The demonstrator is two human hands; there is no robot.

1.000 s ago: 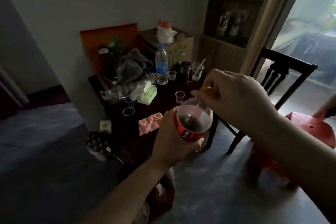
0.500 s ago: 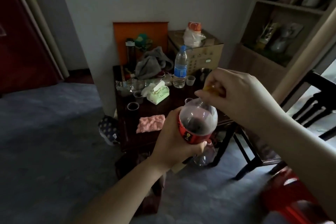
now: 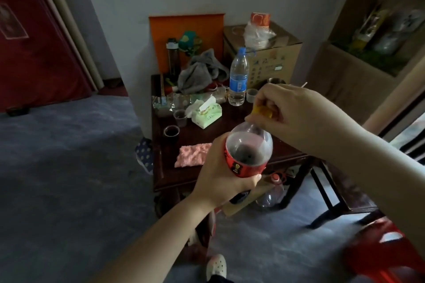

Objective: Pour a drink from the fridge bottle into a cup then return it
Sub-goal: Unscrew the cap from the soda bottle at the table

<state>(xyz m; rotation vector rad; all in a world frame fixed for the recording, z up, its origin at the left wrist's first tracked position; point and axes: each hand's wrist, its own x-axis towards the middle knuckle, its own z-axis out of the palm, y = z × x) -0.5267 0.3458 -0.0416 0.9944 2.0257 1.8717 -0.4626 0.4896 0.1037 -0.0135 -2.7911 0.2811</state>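
A dark soda bottle (image 3: 249, 147) with a red label is tilted away from me, above the near edge of the dark wooden table (image 3: 184, 174). My left hand (image 3: 220, 177) is wrapped around its body. My right hand (image 3: 292, 117) pinches the yellow cap (image 3: 262, 111) at the bottle's neck. On the table stand small plastic cups: one holding dark drink (image 3: 171, 133), a clear one (image 3: 180, 117) behind it, and another (image 3: 251, 94) by the water bottle.
The table holds a water bottle (image 3: 238, 78), a green tissue pack (image 3: 207, 115), a pink cloth (image 3: 190, 155), grey clothing and a cardboard box (image 3: 271, 57). A dark chair (image 3: 340, 190) and red stool (image 3: 386, 257) stand at right. A red door (image 3: 34, 41) is at left.
The view has swung left and moved nearer the table, bringing the red door into sight. Both hands keep their hold on the bottle and cap.
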